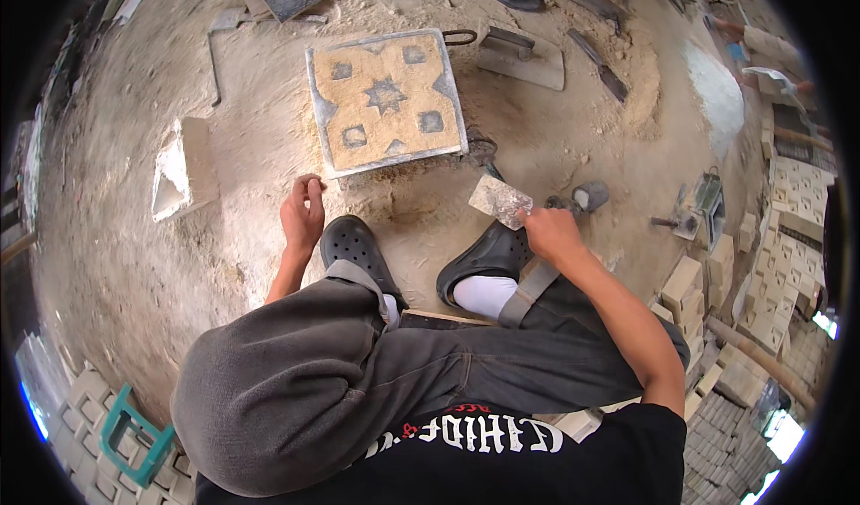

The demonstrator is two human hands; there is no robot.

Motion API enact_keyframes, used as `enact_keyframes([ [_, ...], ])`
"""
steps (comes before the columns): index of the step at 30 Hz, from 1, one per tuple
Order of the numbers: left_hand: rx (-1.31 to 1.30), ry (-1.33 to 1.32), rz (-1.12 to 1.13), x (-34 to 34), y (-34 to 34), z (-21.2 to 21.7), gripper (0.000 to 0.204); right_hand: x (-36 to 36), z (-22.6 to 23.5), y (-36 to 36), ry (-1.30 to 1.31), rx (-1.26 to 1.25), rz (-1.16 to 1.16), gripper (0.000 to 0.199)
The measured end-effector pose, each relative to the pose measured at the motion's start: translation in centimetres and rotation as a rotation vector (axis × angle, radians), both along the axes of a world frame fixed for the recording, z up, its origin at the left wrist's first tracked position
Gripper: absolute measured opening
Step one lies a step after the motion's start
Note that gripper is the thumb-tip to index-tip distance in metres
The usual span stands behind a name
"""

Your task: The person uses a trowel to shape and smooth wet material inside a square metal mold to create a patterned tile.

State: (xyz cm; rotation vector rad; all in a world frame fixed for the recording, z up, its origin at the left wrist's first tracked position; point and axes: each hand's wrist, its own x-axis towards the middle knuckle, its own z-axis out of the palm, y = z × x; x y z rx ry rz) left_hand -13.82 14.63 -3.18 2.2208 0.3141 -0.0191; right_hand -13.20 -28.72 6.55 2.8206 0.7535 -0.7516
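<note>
In front of me lies a square metal-framed mould [356, 127] filled with tan powder, with dark star and square shapes showing in its surface. My left hand [302, 217] is beside its near left corner, fingers loosely bent, with nothing visible in them. My right hand [551, 232] grips a small flat scraper [498, 200], its pale rectangular blade crusted with powder. The blade points left, above my right shoe and apart from the mould. How the fingers wrap the scraper's handle is partly hidden.
A flat plastering trowel [537, 64] lies beyond the mould, near a dark metal bar [598, 64]. A grey cup [590, 195] stands beyond my right hand. A whitened block [182, 169] sits left. Stacked pale blocks [770, 290] line the right side; a green stool [134, 435] is at lower left.
</note>
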Motion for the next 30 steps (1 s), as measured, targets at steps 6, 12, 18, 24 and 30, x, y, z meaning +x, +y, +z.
enact_keyframes([
  [6,0.508,-0.093,-0.092,-0.6,3.5,-8.5,0.048,3.4,-5.5,2.5,-0.020,0.005,0.178,0.021],
  [12,0.517,-0.121,-0.165,5.8,3.8,-8.7,0.060,5.9,-6.3,2.5,0.093,-0.022,0.205,0.030],
  [18,0.515,-0.089,-0.365,9.1,3.1,-8.4,0.053,5.5,-8.0,5.0,0.148,0.040,0.176,0.035],
  [24,0.426,-0.078,-0.471,4.5,2.5,-7.2,0.050,4.6,-8.5,8.1,0.159,0.040,0.176,0.035],
  [30,0.258,0.273,-0.480,-0.8,0.7,-5.1,0.057,3.2,-8.3,9.0,0.147,0.086,0.148,0.030],
])
